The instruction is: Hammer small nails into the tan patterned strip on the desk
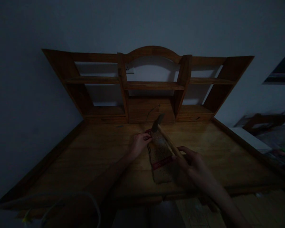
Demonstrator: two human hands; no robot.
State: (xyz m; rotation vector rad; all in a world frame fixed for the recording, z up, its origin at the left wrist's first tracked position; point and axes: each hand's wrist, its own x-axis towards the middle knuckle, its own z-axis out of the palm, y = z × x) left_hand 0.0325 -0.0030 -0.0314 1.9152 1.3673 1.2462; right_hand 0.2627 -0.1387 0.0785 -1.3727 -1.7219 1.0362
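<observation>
My right hand [191, 161] is closed round the wooden handle of a hammer [165, 134]; the dark metal head points up and away, over the far end of a strip. My left hand [140, 142] pinches the far end of that strip, a speckled brown piece with red bands [160, 158], which lies flat on the wooden desk [90, 158]. Whether something small sits between my left fingertips is too dim to tell. The room is very dark.
A wooden hutch with open shelves [152, 85] and an arched top stands at the back of the desk against a pale wall. A raised lip runs along both desk sides. Furniture and a white surface [249, 137] lie to the right. Pale cords [61, 202] hang at bottom left.
</observation>
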